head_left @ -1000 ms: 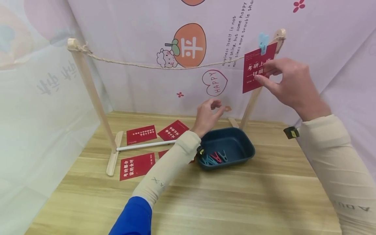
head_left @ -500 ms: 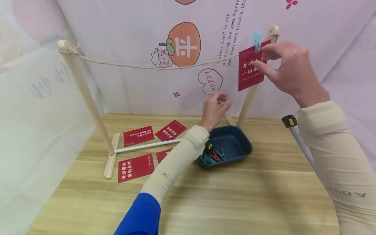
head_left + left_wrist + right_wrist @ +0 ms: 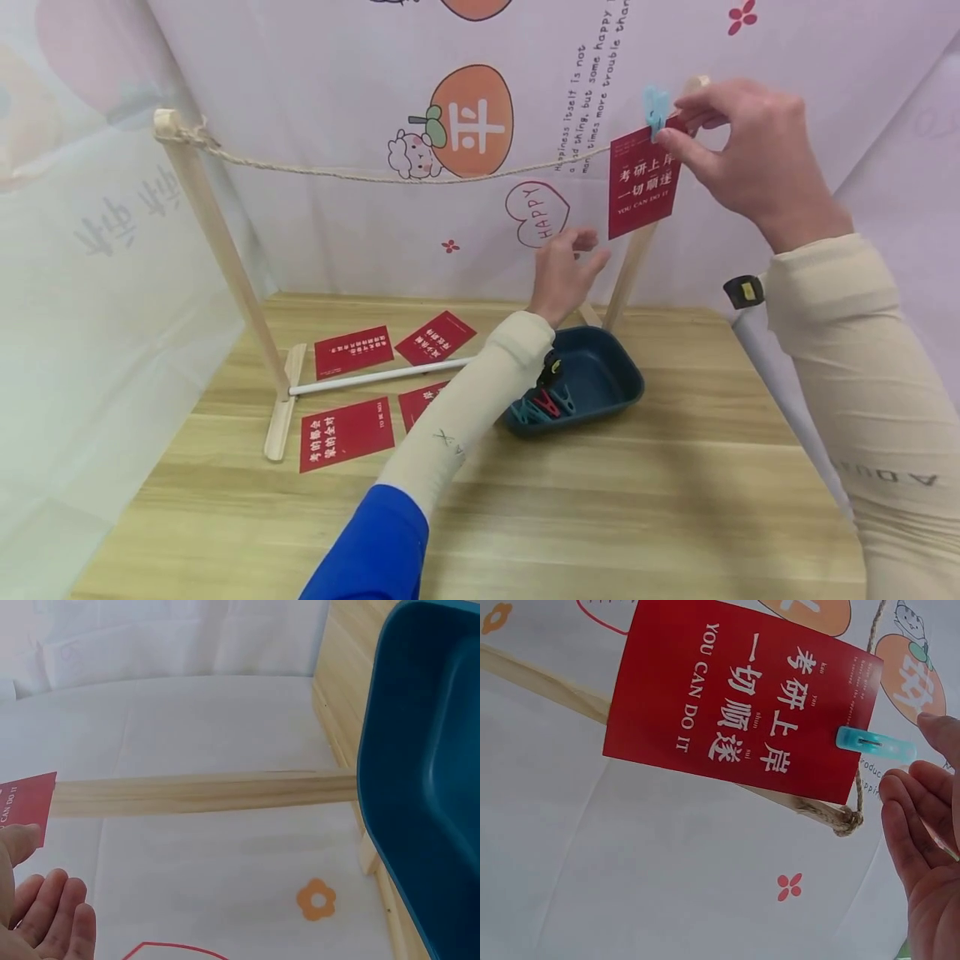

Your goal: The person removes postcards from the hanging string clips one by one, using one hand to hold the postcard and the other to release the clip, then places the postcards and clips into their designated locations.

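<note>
A red card [image 3: 643, 187] with white lettering hangs at the right end of the twine [image 3: 360, 177], held by a light blue clothespin [image 3: 656, 112]. My right hand [image 3: 757, 150] is beside the clothespin, with thumb and fingers spread around its outer end. In the right wrist view the clothespin [image 3: 874, 744] shows a gap to the fingertips, so nothing is gripped. My left hand [image 3: 562, 271], loosely bent and holding nothing, hovers below and left of the card. From the left wrist, the card's lower corner [image 3: 30, 806] appears behind the thumb.
A dark blue basin [image 3: 607, 375] with several clothespins [image 3: 546, 403] stands below my left arm. More red cards [image 3: 347, 433] lie on the wooden table [image 3: 600, 517], around a white rod [image 3: 382, 377]. Wooden posts [image 3: 217, 250] carry the twine at both ends.
My right hand has moved up from the card's face to beside the clothespin, uncovering the lettering. My left hand has shifted right and slightly up, toward the card's lower edge.
</note>
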`<state>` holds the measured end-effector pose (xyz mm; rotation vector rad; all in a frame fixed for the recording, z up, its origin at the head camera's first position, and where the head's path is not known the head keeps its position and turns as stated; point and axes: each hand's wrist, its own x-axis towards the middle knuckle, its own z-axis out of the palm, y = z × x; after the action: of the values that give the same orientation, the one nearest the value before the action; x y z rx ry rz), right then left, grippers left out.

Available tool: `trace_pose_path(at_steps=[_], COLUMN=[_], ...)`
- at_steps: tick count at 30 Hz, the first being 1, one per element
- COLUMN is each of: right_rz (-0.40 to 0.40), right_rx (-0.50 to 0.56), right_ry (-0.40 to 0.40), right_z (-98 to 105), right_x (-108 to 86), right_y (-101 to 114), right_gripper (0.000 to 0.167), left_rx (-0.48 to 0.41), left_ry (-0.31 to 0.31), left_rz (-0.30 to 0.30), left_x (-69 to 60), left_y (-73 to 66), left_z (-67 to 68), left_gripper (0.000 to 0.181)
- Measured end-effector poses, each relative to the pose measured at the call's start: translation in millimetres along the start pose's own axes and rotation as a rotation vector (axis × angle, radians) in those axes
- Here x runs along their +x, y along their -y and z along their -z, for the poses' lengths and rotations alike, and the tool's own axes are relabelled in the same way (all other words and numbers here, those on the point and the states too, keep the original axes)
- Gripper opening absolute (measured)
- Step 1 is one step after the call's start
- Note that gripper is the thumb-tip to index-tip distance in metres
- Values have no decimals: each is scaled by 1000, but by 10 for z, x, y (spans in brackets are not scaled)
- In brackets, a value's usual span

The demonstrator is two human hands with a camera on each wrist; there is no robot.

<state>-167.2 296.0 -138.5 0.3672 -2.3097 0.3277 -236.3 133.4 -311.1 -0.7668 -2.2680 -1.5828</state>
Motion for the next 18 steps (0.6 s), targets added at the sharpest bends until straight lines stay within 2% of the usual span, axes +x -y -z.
trace_pose_path(at_steps=[8,15,18], right_rz=[-56,-125,-123], right_rx=[-25,-74,-99], right_ry=[58,185,239], right_z=[76,134,144], right_x=[137,271,334], right_y=[29,91,99], right_gripper=[44,50,49], left_rx=[1,-22,-29], left_ry=[10,-16,-33], left_rz=[8,-16,-30], left_x=[52,63,73], left_y=[-114,-164,-163], left_z=[-98,-113,-96], left_gripper=[37,29,25])
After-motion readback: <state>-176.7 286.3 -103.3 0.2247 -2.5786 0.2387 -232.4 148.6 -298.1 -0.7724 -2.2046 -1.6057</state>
